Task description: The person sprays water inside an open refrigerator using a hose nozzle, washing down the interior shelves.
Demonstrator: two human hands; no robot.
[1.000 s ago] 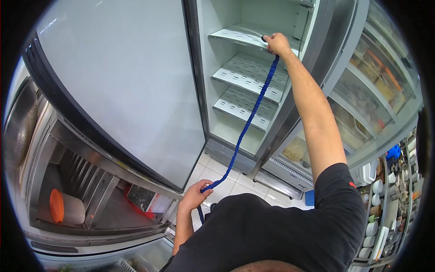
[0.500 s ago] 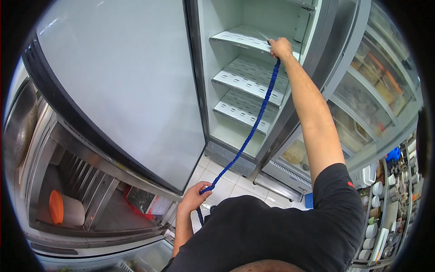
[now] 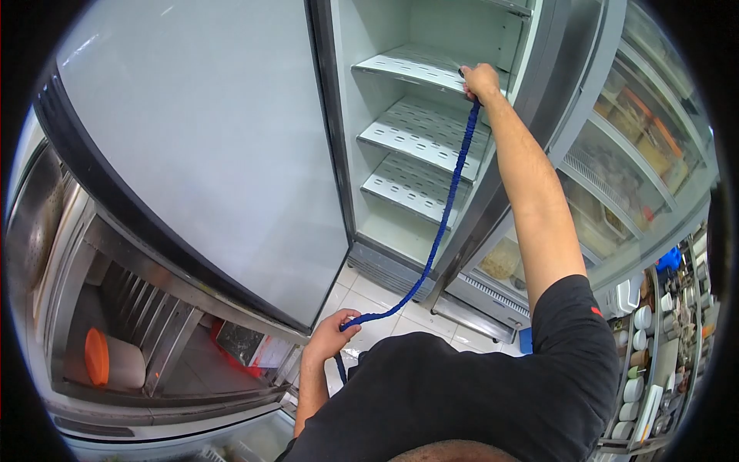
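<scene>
The hose [image 3: 450, 202] – likely light, soft and floppy, best gripped at its end and steadied midway – sags from the right hand [image 3: 482, 79], closed round its end near the upper shelf's [image 3: 408, 68] front right corner, to the left hand [image 3: 329, 335], curled loosely round it.

No lettering, numbers or brands are showing legibly. Near the hem of the black sleeve [image 3: 568, 312], a small red mark [image 3: 596, 311] is standing out, perhaps a logo, too small to be read. Below the edge of the steel counter [image 3: 154, 263], a whitish pack [image 3: 271, 350] is showing, its surface blurring past reading.
</scene>
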